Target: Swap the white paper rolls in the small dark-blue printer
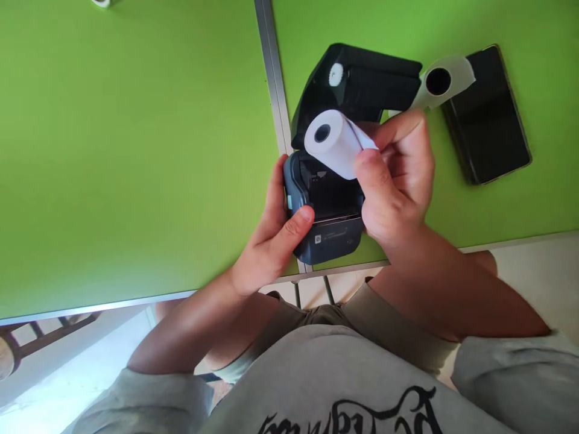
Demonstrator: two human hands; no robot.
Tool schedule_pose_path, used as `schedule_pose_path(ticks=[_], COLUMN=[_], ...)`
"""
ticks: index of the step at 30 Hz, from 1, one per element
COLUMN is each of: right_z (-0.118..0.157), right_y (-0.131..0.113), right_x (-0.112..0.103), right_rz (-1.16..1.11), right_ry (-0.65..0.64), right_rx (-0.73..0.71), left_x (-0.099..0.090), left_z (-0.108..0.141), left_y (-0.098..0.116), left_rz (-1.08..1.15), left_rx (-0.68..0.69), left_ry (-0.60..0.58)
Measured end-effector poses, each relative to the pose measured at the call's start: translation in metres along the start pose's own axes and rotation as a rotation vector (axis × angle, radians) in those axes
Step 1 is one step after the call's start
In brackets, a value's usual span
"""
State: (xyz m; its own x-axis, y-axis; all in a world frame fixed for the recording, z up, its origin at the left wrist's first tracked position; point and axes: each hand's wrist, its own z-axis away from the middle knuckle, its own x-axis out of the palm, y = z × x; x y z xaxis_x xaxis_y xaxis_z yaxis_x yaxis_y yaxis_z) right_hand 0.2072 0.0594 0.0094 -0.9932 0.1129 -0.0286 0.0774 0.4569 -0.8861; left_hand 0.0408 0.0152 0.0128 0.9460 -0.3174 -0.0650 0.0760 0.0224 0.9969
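Note:
A small dark receipt printer [332, 244] sits at the front edge of the green table, its black lid [362, 78] swung up and back. My left hand [280, 235] grips the printer's left side, thumb on top and fingers along the outer wall. Above the open paper bay, my right hand [400, 169] pinches a white paper roll [337, 147] between thumb and fingers at its right end. The roll is tilted, with its dark core facing left. A loose paper edge shows near my right thumb. Part of the bay is hidden beneath the roll.
Right of the lid lies another paper roll [420, 96] with a dark core and a loose strip. Its strip overlaps a black tablet-like device [491, 120]. A metal seam [275, 78] crosses the green table [136, 150]. Part of a white round object [102, 2] shows at the far left edge.

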Motion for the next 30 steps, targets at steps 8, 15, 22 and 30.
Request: schedule_pose_path(ticks=[8,15,22,30], right_z=[-0.003,-0.001,0.001,0.004], right_y=[-0.011,-0.009,0.001,0.003], right_x=[-0.013,-0.01,-0.007,-0.01], right_rz=[0.08,0.217,0.24,0.242], right_ry=[-0.224,-0.259,-0.227,-0.24], right_rx=[-0.193,-0.222,-0.127,-0.121], left_x=[-0.001,-0.01,-0.008,-0.022], left_z=[-0.001,0.003,0.0,-0.002], left_y=[0.004,0.001,0.018,0.027], left_rz=[0.523,0.146,-0.127,-0.622], left_rx=[-0.303,-0.192,-0.159,-0.151], left_ry=[0.172,0.188,0.122,0.077])
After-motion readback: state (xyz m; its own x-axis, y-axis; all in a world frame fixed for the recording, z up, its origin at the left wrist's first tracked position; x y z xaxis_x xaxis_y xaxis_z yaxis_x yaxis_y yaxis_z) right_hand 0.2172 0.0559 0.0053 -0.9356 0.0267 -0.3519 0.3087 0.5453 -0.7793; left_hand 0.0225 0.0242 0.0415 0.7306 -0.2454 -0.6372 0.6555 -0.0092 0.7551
